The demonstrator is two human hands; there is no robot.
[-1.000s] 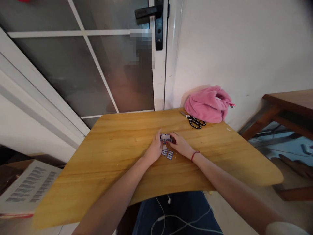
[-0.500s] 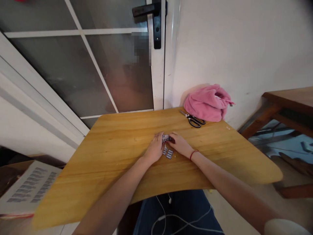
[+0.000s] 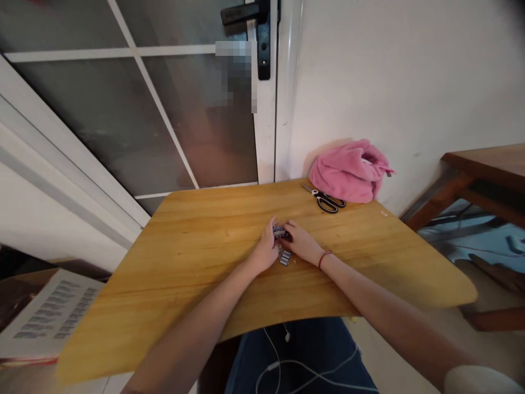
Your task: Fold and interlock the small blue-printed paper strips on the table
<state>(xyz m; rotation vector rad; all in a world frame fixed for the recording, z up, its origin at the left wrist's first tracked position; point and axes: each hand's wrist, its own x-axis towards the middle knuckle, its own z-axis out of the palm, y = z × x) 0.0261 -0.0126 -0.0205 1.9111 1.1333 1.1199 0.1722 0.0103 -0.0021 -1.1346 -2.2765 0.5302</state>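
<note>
Between my two hands is a small bundle of dark-and-white patterned pieces (image 3: 280, 232), too small to name more exactly. My left hand (image 3: 267, 245) grips its left side, with a fingertip raised above it. On the right side, my right hand (image 3: 299, 239) has its fingers bent round the bundle's edge. Just below, several small striped grey-blue pieces (image 3: 285, 258) lie on the wooden table (image 3: 197, 273). The fingertips partly hide the bundle.
Black-handled scissors (image 3: 327, 202) lie by a pink plush bag (image 3: 350, 171) at the table's back right. A box with a printed sheet (image 3: 49, 317) stands at the left. White earphone cords (image 3: 283, 364) hang over my lap. A glazed door (image 3: 197, 120) is behind.
My left hand has turned and shifted slightly, its fingers lifting at the top. The bundle has tilted and looks darker. My right hand stays nearly in place.
</note>
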